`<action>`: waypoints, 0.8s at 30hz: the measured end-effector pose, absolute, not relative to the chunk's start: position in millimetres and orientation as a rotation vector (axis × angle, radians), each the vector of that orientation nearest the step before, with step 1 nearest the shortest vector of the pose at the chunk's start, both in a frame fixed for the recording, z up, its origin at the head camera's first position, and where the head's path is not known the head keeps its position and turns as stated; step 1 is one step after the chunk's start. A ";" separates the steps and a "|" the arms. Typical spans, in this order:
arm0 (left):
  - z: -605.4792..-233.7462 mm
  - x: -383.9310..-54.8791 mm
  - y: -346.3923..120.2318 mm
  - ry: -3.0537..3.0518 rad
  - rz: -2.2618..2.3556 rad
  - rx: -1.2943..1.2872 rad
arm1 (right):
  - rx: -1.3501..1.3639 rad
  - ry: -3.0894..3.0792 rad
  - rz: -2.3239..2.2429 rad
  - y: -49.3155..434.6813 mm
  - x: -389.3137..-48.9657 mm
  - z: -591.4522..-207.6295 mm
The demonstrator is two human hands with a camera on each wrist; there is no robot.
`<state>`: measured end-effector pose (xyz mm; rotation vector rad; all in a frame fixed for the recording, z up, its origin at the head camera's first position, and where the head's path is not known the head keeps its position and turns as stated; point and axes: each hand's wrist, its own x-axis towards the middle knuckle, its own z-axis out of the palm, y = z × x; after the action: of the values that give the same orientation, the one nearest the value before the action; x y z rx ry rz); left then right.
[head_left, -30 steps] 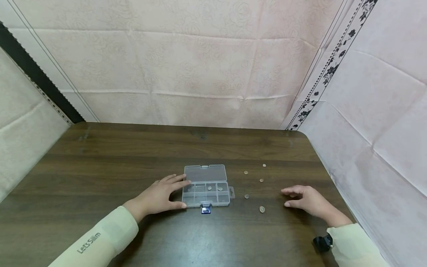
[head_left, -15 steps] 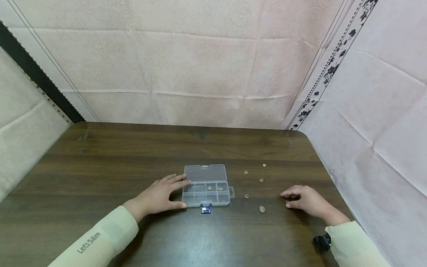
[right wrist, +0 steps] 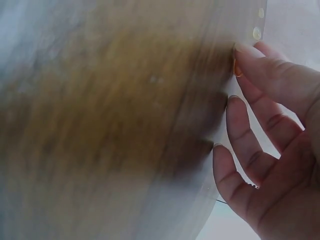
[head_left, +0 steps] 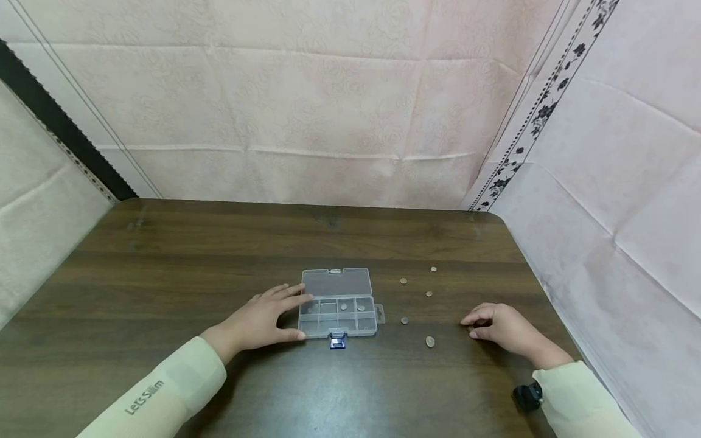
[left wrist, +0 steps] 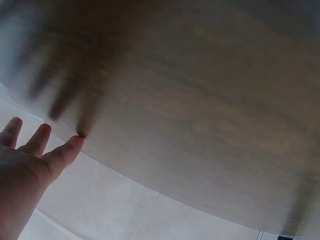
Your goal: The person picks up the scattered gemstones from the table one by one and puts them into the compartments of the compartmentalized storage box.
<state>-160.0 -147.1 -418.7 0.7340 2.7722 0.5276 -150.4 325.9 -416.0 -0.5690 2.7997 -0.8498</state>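
A clear plastic compartment box lies on the table with its lid folded back; two small pale round pieces sit in its upper compartments. My left hand rests along the box's left side with fingers spread, thumb at the lower left corner and fingertips over the edge. Farther right, my right hand is down at the table. In the right wrist view, its thumb and index finger pinch a small translucent amber piece, mostly hidden; the other fingers are bent loosely with their tips at the table.
Several small pale round pieces lie scattered between box and right hand, the nearest a larger one. A small blue tag is at the box's front latch. The brown wooden table meets patterned cloth at the back and sides.
My right thumb and index finger have drawn closer together around the small piece, and the hand has shifted slightly left. The left hand stays on the box; the head view has tilted very slightly.
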 end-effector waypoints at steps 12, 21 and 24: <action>-418.4 -159.3 -147.3 2.775 0.533 0.749 | -0.533 2.925 -0.787 319.4 -149.3 -415.8; -417.3 -159.3 -148.2 2.783 0.536 0.790 | -0.615 3.129 -0.737 310.7 -148.2 -411.7; -417.0 -159.1 -148.6 2.782 0.538 0.792 | -0.670 3.180 -0.720 308.3 -148.7 -410.9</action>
<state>-159.1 -148.6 -417.0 0.7922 2.7815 0.5382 -148.7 308.3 -410.9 -0.6701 3.1805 -0.7201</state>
